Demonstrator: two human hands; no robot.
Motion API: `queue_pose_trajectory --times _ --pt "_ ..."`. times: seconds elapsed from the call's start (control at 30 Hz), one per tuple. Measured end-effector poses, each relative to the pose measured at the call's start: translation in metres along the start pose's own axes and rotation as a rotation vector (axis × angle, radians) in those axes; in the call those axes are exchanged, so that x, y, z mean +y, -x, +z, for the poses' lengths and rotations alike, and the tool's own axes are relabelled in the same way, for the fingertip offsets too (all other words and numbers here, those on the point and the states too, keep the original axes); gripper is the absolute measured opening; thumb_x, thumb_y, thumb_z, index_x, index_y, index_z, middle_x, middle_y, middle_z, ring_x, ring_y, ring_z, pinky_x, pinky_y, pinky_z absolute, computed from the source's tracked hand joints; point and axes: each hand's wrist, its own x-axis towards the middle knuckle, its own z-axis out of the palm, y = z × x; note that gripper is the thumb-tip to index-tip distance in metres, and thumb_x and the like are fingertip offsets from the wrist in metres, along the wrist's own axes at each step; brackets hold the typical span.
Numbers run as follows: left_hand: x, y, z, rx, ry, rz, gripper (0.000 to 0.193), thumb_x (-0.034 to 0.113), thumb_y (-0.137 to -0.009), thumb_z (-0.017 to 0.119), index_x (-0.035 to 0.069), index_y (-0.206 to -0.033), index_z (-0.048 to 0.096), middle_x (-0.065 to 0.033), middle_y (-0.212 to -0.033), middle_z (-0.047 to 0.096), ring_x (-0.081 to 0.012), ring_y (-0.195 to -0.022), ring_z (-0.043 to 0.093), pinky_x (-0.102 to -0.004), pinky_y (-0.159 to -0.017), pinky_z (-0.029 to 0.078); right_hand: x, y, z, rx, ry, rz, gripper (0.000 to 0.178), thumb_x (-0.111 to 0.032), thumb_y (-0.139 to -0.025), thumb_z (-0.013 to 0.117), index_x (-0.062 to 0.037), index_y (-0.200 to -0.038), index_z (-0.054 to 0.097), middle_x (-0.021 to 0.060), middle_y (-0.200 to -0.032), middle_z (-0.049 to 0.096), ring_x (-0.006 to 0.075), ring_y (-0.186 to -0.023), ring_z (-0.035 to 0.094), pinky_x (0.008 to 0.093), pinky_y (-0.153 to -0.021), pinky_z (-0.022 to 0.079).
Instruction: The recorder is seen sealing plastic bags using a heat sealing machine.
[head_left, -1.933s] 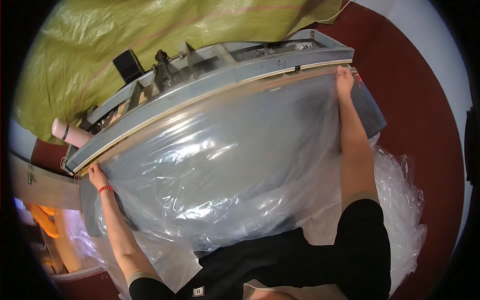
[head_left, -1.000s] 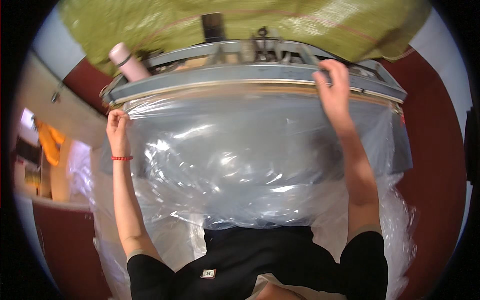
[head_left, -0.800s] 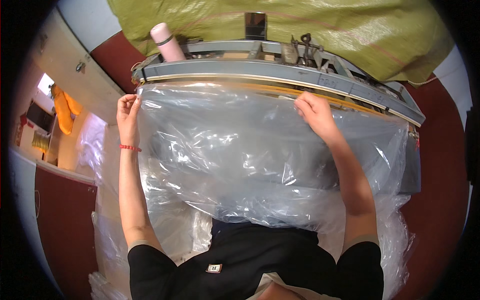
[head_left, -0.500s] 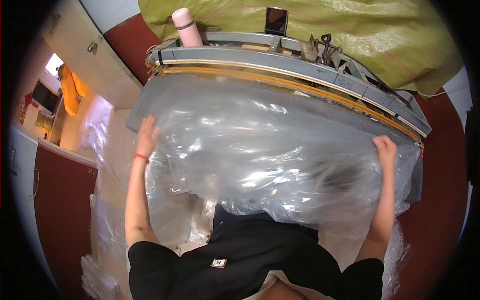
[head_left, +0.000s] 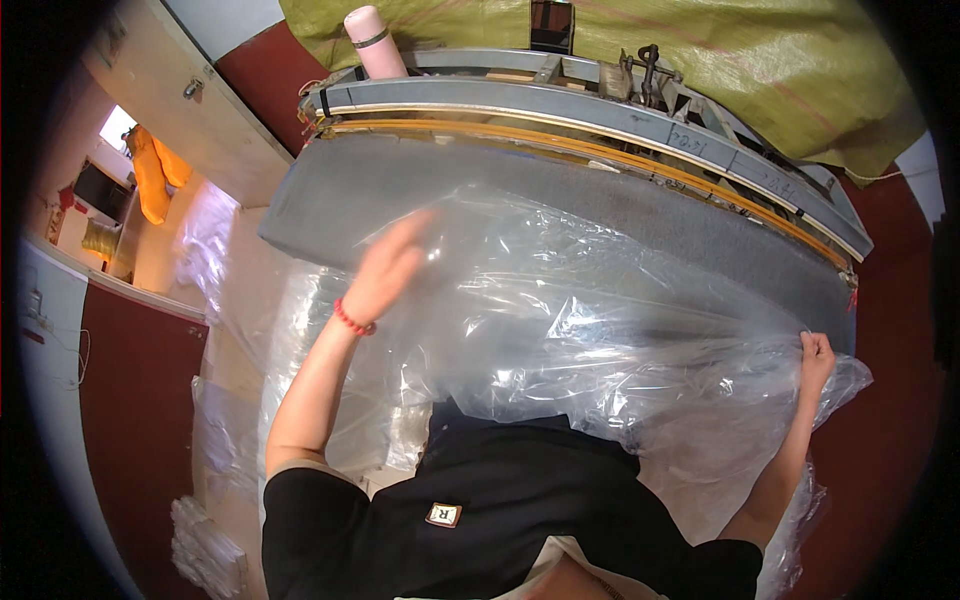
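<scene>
A large clear plastic sheet (head_left: 520, 300) lies wrinkled over a grey work surface (head_left: 340, 190), with its near part hanging down in front of me. My left hand (head_left: 392, 262), smeared by motion, is over the left part of the sheet with its fingers stretched out. A red bead bracelet (head_left: 355, 318) circles that wrist. At the right, my right hand (head_left: 817, 358) pinches the sheet between closed fingers, and folds pull taut towards it. Whether the left palm touches the plastic, I cannot tell.
Beyond the surface runs a long grey metal frame (head_left: 450, 98) with an orange strip (head_left: 480, 130). A pink bottle (head_left: 376, 45) and a dark phone-like rectangle (head_left: 551, 28) stand behind it, before a yellow-green woven cover (head_left: 700, 50). A door (head_left: 200, 100) is at the left.
My left hand has moved right and inward over the sheet. My right hand has shifted right and nearer me, drawing the sheet along. More of the grey surface shows at the back.
</scene>
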Motion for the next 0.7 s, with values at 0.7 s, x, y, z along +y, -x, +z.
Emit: queue_pose_trajectory --times 0.7 --pt "-0.053 -0.089 -0.004 0.830 -0.327 -0.143 0.013 0.014 -0.080 0.053 0.001 -0.079 0.056 -0.0101 -0.073 0.057 -0.0162 -0.066 0.054 -0.0274 -0.061 0.043 0.020 0.008 -0.033 0.112 0.137 0.066 0.023 -0.017 -0.078 0.060 0.0009 -0.071 0.048 -0.0007 -0.058 0.037 0.0077 -0.057 0.033 0.0221 -0.051 0.032"
